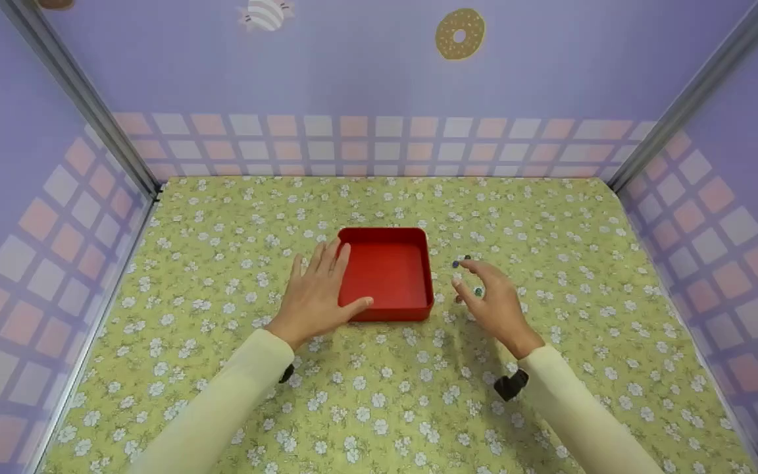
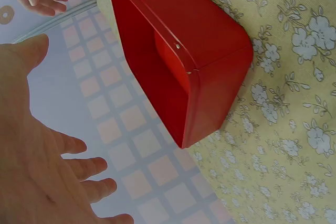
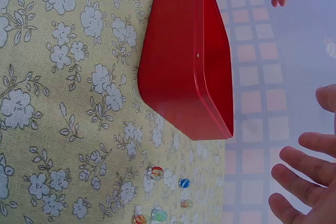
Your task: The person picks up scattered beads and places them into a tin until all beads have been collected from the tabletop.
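Note:
An empty red square box [image 1: 389, 276] stands on the flowered cloth, its inside bare. Over its left side my left hand [image 1: 316, 293] hovers with fingers spread, thumb across the near left corner in the head view. My right hand [image 1: 494, 303] is to the right of the box, fingers loosely bent and holding nothing. Several small glass marbles lie below and beside it: a blue marble [image 3: 184, 183], a red-streaked marble [image 3: 156, 172], a green marble [image 1: 479, 291] and others. Parts of this group are hidden by the right hand in the head view.
A yellow-green cloth with white flowers [image 1: 379, 401] covers the table. Purple panels with a pink and white check band [image 1: 389, 141] rise at the back and both sides, joined by grey metal posts [image 1: 688, 92] at the corners.

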`<control>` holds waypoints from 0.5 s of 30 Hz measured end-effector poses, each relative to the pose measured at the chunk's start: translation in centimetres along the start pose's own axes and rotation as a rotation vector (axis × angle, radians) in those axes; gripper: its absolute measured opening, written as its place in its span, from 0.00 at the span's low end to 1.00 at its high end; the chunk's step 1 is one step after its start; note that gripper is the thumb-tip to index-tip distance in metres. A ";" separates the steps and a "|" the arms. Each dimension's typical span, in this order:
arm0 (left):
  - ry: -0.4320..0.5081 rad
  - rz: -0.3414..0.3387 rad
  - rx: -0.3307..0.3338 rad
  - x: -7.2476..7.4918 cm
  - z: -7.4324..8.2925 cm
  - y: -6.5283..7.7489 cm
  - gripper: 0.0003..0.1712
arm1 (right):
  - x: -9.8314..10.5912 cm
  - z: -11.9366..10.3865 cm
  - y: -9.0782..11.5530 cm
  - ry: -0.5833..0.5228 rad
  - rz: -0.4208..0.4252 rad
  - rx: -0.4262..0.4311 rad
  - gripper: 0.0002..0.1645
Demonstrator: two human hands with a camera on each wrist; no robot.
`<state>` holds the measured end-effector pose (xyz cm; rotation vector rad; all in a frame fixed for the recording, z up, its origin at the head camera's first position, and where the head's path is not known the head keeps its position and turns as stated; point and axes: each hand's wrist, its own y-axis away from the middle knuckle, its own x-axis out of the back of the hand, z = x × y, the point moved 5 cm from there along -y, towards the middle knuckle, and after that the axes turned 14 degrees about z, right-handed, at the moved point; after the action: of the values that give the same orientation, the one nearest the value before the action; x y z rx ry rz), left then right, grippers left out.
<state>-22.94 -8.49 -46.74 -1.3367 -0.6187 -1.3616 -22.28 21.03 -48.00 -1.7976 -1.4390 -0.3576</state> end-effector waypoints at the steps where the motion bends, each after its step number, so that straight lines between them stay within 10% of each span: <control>1: 0.005 -0.003 0.002 -0.1 -0.2 0.0 0.57 | 0.0 0.2 0.0 -0.002 0.001 -0.011 0.30; 15: 0.027 -0.005 0.033 -2.1 -2.7 0.2 0.58 | 0.1 2.9 0.6 -0.086 0.070 -0.074 0.22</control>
<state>-24.20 -10.26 -49.34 -1.2886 -0.6241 -1.3657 -22.41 23.20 -50.09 -1.9383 -1.4340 -0.3041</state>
